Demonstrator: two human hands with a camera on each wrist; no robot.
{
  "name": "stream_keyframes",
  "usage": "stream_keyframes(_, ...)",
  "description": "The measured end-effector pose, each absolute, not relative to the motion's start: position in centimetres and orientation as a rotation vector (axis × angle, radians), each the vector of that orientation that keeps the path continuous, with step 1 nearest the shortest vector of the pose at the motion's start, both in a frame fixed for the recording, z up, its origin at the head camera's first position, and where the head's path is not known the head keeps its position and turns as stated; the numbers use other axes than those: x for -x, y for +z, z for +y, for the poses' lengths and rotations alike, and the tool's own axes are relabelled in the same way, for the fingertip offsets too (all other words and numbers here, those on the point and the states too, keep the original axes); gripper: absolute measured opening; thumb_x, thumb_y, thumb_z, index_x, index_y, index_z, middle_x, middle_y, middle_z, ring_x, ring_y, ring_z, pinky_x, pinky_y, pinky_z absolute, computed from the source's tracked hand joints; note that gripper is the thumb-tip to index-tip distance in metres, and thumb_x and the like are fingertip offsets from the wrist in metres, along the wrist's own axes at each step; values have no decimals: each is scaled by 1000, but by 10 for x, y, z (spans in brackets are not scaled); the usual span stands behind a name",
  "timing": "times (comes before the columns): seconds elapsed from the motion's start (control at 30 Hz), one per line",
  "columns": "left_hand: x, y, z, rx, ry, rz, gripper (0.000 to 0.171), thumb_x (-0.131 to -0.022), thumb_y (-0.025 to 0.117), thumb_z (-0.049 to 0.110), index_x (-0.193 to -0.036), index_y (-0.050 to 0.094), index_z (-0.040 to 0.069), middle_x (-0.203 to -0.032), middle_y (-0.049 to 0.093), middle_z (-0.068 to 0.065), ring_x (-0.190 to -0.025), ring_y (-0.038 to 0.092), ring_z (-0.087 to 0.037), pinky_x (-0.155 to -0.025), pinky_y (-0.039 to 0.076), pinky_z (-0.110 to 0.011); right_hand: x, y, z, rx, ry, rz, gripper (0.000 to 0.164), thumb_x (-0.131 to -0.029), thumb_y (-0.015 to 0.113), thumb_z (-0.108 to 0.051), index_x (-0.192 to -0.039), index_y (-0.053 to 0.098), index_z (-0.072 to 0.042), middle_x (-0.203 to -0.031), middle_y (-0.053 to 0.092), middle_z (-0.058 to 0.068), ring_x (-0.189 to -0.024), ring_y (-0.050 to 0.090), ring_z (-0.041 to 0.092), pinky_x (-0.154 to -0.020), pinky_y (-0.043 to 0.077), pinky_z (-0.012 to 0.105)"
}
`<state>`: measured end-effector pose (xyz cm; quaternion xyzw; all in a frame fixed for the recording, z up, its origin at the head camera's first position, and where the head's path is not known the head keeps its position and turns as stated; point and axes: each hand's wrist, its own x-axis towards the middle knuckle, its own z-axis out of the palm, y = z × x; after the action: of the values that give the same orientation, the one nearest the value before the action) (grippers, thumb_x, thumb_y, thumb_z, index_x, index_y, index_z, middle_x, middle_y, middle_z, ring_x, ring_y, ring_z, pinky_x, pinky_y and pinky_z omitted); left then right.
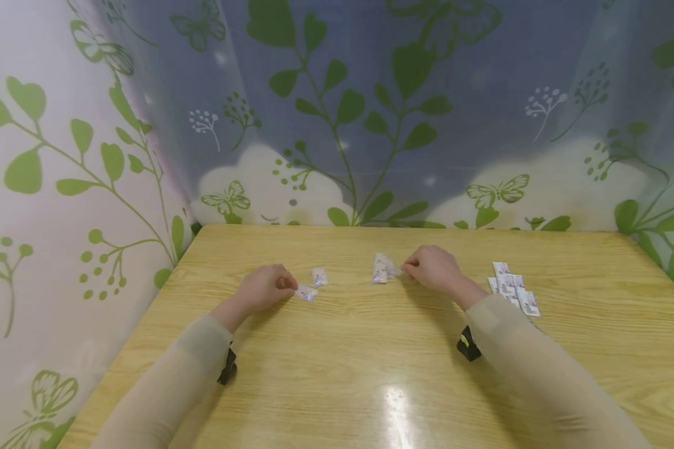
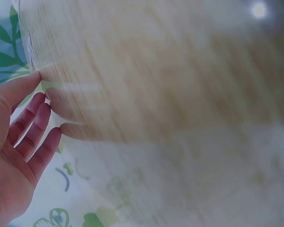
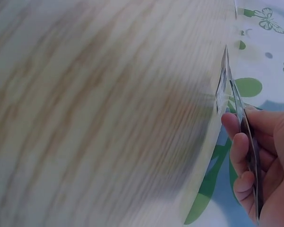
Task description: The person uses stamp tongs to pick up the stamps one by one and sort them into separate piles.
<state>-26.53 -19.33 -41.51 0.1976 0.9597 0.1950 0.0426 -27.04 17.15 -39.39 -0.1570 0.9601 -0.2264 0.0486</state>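
Observation:
In the head view my left hand (image 1: 264, 288) pinches the corner of a small white card-like piece with purple print (image 1: 307, 293) lying on the table. A similar piece (image 1: 319, 276) lies just beyond it. My right hand (image 1: 435, 269) is beside a small overlapping group of such pieces (image 1: 379, 268) at the middle. In the right wrist view this hand grips metal tweezers (image 3: 246, 127), their points near the tabletop; whether they hold anything is unclear. The left wrist view shows the left hand's fingertips (image 2: 59, 131) at the table surface, the piece itself not visible.
Several more printed pieces (image 1: 508, 287) overlap in a loose pile to the right, near the right forearm. The wood-grain table (image 1: 326, 374) ends at a patterned curtain (image 1: 337, 156) behind, with another curtain (image 1: 45, 249) along the left.

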Motion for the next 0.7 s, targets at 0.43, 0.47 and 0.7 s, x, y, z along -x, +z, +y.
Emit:
stream_keyframes(0.43, 267, -417, -193, -588, 583, 2935, 4, -88, 73, 20, -91, 73, 17, -86, 60, 5, -78, 56, -14, -70, 48, -36, 263, -386, 193, 453, -638, 2925, 27, -98, 59, -23, -108, 74, -4, -87, 72, 3, -68, 61, 13, -58, 45, 32)
stream_keyframes(0.47, 267, -417, -193, -586, 582, 2934, 4, -88, 73, 20, -91, 73, 17, -87, 60, 5, -78, 56, -14, -70, 48, -36, 263, -386, 194, 448, -641, 2921, 27, -98, 59, -23, -109, 74, -3, -87, 72, 3, -67, 60, 13, -58, 46, 33)
stream_keyframes(0.7, 266, -416, -192, -583, 589, 2923, 5, -88, 73, 20, -92, 73, 17, -89, 63, 2, -78, 57, -15, -71, 48, -37, 257, -385, 183, 487, -681, 2910, 28, -98, 59, -25, -110, 73, -4, -87, 72, 1, -73, 63, 15, -67, 51, 38)
